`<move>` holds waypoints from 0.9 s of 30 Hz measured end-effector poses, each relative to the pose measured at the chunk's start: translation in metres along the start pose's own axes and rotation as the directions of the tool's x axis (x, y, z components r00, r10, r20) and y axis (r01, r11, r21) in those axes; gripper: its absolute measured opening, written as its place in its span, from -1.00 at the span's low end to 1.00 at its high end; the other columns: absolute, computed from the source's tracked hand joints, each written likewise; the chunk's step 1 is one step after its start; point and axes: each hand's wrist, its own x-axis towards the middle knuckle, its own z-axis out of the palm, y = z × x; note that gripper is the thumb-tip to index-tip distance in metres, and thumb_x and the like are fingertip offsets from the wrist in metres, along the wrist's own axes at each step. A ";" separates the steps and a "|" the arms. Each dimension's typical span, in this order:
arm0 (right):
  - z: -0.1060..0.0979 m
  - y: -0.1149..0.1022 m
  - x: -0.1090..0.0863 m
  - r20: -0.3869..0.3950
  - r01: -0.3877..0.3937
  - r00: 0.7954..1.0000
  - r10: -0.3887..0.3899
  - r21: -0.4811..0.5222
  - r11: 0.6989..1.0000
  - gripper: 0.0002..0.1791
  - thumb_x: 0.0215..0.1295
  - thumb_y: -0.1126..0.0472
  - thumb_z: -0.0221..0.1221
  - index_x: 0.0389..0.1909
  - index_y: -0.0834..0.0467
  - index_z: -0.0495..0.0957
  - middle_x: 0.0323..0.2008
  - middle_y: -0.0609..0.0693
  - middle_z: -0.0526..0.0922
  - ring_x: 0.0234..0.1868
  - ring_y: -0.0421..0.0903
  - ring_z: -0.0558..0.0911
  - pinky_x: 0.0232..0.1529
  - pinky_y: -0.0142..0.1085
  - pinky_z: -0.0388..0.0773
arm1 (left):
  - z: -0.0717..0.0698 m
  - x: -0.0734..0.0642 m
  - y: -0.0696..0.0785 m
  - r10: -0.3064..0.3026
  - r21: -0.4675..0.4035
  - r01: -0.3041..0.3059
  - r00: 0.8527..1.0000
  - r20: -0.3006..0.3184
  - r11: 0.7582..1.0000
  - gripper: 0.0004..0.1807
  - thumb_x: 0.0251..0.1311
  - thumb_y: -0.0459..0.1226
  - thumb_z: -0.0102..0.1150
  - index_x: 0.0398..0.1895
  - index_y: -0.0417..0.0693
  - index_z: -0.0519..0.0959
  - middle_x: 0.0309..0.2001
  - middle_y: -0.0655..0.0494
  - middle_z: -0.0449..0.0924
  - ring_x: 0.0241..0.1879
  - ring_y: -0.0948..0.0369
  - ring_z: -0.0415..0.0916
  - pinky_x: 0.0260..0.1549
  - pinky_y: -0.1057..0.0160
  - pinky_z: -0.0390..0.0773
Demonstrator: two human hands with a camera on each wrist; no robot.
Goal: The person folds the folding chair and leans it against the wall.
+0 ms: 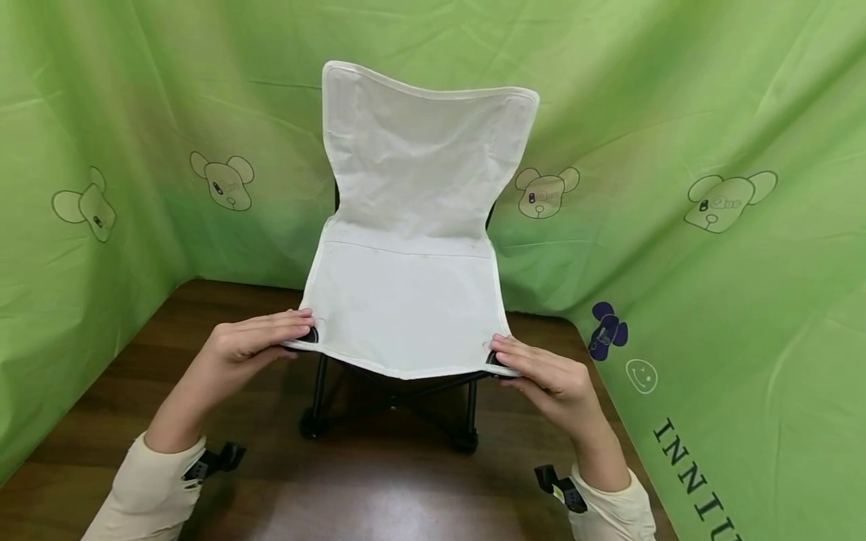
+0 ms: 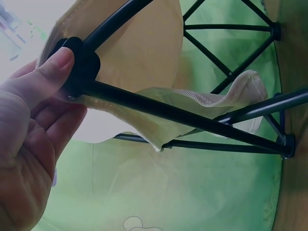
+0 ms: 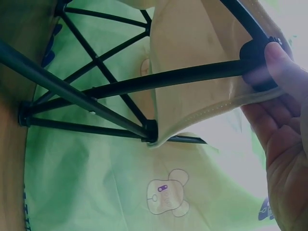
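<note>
A white folding camp chair (image 1: 406, 300) stands unfolded on the wooden surface, its backrest (image 1: 426, 158) upright and facing me. My left hand (image 1: 253, 342) grips the seat's front left corner, fingers on top and thumb beneath. In the left wrist view that thumb presses a black corner joint (image 2: 86, 67) where dark tubes meet. At the front right corner my right hand (image 1: 548, 376) holds the seat the same way. Its thumb lies against the matching black joint (image 3: 255, 60) in the right wrist view. Crossed black legs (image 3: 168, 79) show under the fabric.
Green cloth walls (image 1: 257, 90) printed with bear heads surround the chair at the back and both sides. Brown wood-grain flooring (image 1: 379, 488) lies under and in front of it. Small black devices (image 1: 216, 458) are strapped at both wrists.
</note>
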 end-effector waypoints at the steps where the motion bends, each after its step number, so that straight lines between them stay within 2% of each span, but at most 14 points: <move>1: 0.000 0.000 0.000 -0.003 0.001 1.000 -0.001 0.005 1.000 -0.68 0.23 0.42 0.38 -0.12 0.62 0.63 -0.02 0.45 0.69 0.17 0.23 0.67 0.26 -0.19 0.57 | 0.001 0.000 0.000 0.002 0.000 -0.002 1.000 -0.002 1.000 -0.66 0.29 -0.30 0.34 -0.01 -0.43 0.69 0.06 -0.31 0.69 0.21 0.05 0.63 0.23 0.32 0.53; 6: 0.001 -0.001 0.002 -0.021 0.008 1.000 -0.008 0.017 1.000 -0.68 0.24 0.43 0.37 -0.13 0.65 0.62 -0.03 0.47 0.68 0.17 0.24 0.67 0.25 -0.19 0.57 | 0.004 0.003 0.003 0.017 -0.005 -0.017 1.000 -0.020 1.000 -0.67 0.23 -0.37 0.38 -0.01 -0.45 0.69 0.06 -0.33 0.68 0.21 0.01 0.63 0.24 0.29 0.53; 13: 0.004 -0.002 0.004 -0.048 0.016 0.999 -0.014 0.038 0.999 -0.69 0.22 0.46 0.37 -0.15 0.67 0.61 -0.04 0.50 0.66 0.17 0.26 0.67 0.25 -0.15 0.57 | 0.007 0.007 0.007 0.029 0.007 -0.028 0.998 -0.047 1.000 -0.67 0.31 -0.31 0.33 -0.02 -0.47 0.68 0.06 -0.35 0.68 0.21 0.00 0.62 0.25 0.26 0.53; 22: 0.006 -0.004 0.008 -0.066 0.033 0.997 -0.032 0.009 0.999 -0.69 0.23 0.44 0.37 -0.16 0.66 0.62 -0.06 0.50 0.67 0.14 0.26 0.68 0.23 -0.16 0.59 | 0.011 0.014 0.013 0.060 -0.009 -0.061 0.994 -0.088 0.998 -0.67 0.33 -0.33 0.29 -0.06 -0.55 0.66 0.03 -0.37 0.68 0.21 -0.02 0.63 0.26 0.21 0.53; 27: 0.008 -0.004 0.011 -0.086 0.039 0.995 -0.039 -0.010 0.999 -0.69 0.23 0.43 0.38 -0.18 0.65 0.63 -0.07 0.50 0.68 0.12 0.25 0.69 0.21 -0.18 0.61 | 0.012 0.017 0.013 0.073 0.009 -0.072 0.992 -0.102 0.997 -0.66 0.33 -0.34 0.29 -0.06 -0.56 0.66 0.01 -0.34 0.70 0.19 -0.03 0.64 0.28 0.15 0.52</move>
